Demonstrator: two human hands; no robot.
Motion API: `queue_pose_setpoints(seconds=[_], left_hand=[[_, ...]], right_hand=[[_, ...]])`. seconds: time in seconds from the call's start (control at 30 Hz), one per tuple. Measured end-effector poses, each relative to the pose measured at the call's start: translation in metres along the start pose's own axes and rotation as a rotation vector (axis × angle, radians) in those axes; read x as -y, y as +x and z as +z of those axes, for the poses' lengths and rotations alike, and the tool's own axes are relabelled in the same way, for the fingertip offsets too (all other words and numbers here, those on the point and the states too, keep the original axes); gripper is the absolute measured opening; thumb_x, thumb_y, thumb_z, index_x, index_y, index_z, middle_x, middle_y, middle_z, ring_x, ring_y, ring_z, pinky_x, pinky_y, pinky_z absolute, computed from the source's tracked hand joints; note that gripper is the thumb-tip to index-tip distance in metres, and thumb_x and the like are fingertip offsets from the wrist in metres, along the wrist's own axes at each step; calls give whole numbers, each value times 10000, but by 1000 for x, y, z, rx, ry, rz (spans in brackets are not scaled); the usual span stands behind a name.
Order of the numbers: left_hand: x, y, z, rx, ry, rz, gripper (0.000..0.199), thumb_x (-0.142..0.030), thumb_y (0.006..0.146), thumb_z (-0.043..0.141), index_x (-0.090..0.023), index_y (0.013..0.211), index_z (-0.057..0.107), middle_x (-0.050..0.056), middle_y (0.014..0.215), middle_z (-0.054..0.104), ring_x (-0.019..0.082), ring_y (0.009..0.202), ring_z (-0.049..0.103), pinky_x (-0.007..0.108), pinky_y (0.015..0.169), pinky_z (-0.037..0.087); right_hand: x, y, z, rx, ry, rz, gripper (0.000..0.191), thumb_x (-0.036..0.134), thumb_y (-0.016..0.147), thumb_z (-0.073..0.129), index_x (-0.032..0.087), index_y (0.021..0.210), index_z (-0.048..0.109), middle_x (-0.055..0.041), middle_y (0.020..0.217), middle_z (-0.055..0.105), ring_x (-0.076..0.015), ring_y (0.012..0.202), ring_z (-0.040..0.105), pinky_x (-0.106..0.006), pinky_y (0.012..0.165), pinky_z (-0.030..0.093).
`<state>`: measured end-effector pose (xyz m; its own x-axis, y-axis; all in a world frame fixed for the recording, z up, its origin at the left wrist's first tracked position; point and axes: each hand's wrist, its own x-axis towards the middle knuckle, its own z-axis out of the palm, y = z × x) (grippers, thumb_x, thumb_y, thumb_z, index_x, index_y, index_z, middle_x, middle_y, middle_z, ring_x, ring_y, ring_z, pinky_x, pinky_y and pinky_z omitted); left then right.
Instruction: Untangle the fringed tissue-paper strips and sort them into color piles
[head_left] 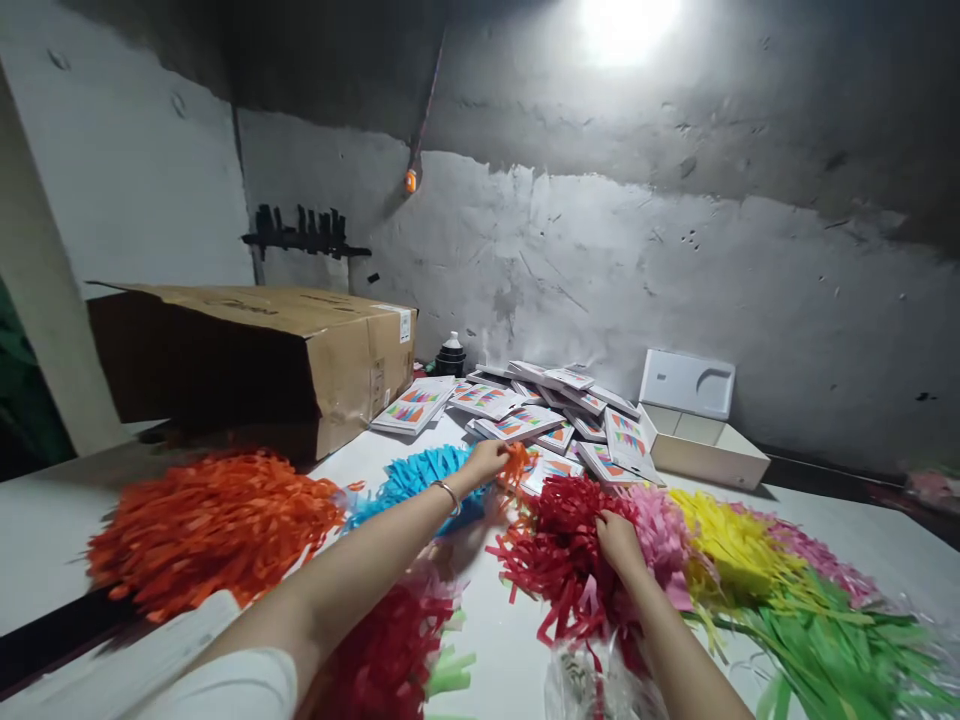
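My left hand (486, 463) is closed on a small bunch of orange paper strips (516, 468) that hangs from its fingertips, just right of the blue fringe pile (427, 478). My right hand (619, 540) has its fingers closed at the right side of the dark red fringe pile (566, 535), and what they hold is too hidden to make out. Pink fringe (660, 535) lies just beyond that hand. A large orange fringe pile (217, 525) spreads at the left, and more red fringe (379, 650) lies below my left forearm.
Flat printed packets (517, 422) are heaped at the back. An open cardboard box (360, 375) stands back left, a white open box (701, 455) back right. Yellow (731, 545) and green fringe (840, 640) lie at the right. A clear plastic bag (592, 685) is at the front.
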<state>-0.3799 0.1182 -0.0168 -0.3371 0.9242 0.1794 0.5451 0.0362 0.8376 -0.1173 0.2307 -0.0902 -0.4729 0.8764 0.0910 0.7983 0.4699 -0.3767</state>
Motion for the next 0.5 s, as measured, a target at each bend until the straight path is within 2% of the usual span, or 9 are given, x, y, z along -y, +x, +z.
queue_pose_setpoints(seconds=[0.07,0.13,0.27,0.4,0.5], left_hand=[[-18,-7,-15,-16,-165,12,331,-342,971,625,-158,1246,605,97,1240,633,244,1041,655,444,875,574],[-34,-25,-27,-12,-311,37,338,-376,978,609,-153,1232,606,97,1201,649,230,1008,665,435,859,576],[-59,-87,-40,16,-506,82,425,-457,982,428,-129,1150,639,126,1096,710,247,946,704,412,833,586],[-74,-145,-34,45,-528,105,510,-468,892,345,-132,1102,665,145,1044,747,279,885,734,419,792,593],[-80,-179,-19,56,-437,122,534,-469,916,299,-138,1104,673,147,1014,758,277,878,742,423,790,590]], right_hand=[[2,-4,-5,-12,11,-8,310,367,981,612,189,1234,611,-81,1251,629,-208,1048,650,-422,897,559],[8,-6,-11,-34,26,-30,320,363,978,617,185,1244,605,-82,1255,627,-213,1055,649,-428,900,559],[31,-20,-38,-107,59,-124,327,351,963,641,177,1238,607,-79,1260,626,-225,1085,642,-454,927,544],[59,-62,-83,-229,162,-325,241,312,979,582,155,1140,669,-130,1242,647,-274,1175,602,-507,1054,440],[82,-111,-115,-269,303,-548,361,416,1001,493,202,1249,645,-127,1276,655,-262,1219,589,-424,1071,439]])
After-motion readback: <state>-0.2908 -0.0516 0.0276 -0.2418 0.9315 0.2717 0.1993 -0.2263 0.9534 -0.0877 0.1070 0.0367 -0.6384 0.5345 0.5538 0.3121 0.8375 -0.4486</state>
